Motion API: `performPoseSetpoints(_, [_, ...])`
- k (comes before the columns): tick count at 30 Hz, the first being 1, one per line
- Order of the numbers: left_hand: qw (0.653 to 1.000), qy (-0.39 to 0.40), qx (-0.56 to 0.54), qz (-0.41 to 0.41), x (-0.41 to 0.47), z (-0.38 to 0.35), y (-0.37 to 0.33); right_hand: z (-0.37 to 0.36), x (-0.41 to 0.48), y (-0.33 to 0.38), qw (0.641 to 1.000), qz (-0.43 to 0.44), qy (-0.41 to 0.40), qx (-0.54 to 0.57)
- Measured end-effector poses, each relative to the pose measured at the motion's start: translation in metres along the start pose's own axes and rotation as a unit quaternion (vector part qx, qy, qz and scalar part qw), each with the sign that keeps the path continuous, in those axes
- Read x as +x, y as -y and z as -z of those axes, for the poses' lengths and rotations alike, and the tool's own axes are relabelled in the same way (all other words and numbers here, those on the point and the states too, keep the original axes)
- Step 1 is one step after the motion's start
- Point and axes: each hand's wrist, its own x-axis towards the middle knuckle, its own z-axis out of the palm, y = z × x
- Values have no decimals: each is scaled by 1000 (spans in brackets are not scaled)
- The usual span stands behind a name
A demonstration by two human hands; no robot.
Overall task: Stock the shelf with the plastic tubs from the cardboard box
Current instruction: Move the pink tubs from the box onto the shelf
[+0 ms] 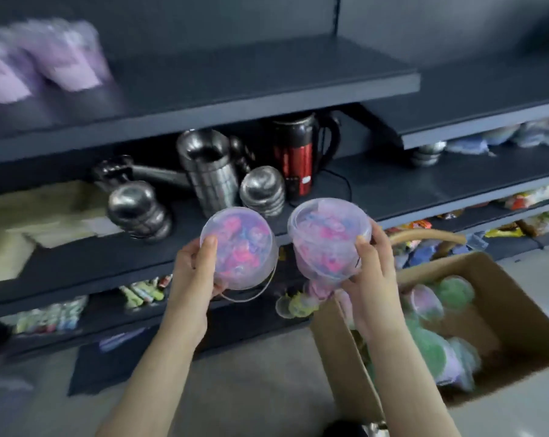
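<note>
Gripping both: left hand (pixel 193 272) curls round the left tub (pixel 240 244), right hand (pixel 371 274) round the right tub (pixel 325 238), up-left of the cardboard box (pixel 522 323); best kept level, landed upright on the shelf (pixel 393 190).

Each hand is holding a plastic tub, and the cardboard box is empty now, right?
Not quite. The left hand holds one tub, the right hand another tub, but the cardboard box is not empty: the head view shows more tubs inside.
</note>
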Motion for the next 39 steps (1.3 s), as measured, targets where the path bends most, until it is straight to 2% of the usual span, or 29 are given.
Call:
performPoseSetpoints(5, [988,-104,-26,-113,-11,99,-72,-113,-14,47,987,25,156,10])
performPoseSetpoints(10, [951,-198,1,-238,-12,162,-116,-201,-24,68,961,44,273,9])
performPoseSetpoints(16, [912,-257,97,-304,24,209,-155,-277,-6,73,944,20,327,43])
performPoseSetpoints(22, [813,-312,316,-376,83,233,-188,-333,39,74,942,41,333,35])
performPoseSetpoints(27, [692,-317,484,-432,124,255,-204,-371,68,69,939,67,337,19])
performPoseSetpoints(30, [648,-309,534,-447,145,265,-212,-388,77,62,942,75,328,-1])
performPoseSetpoints(33, [598,-267,585,-479,162,275,-214,-399,81,52,945,86,315,-23])
performPoseSetpoints(36, [583,-199,595,-515,175,288,-214,-405,81,45,950,88,294,-47])
performPoseSetpoints(39, [624,-155,568,-514,183,296,-211,-412,80,39,949,111,281,-95])
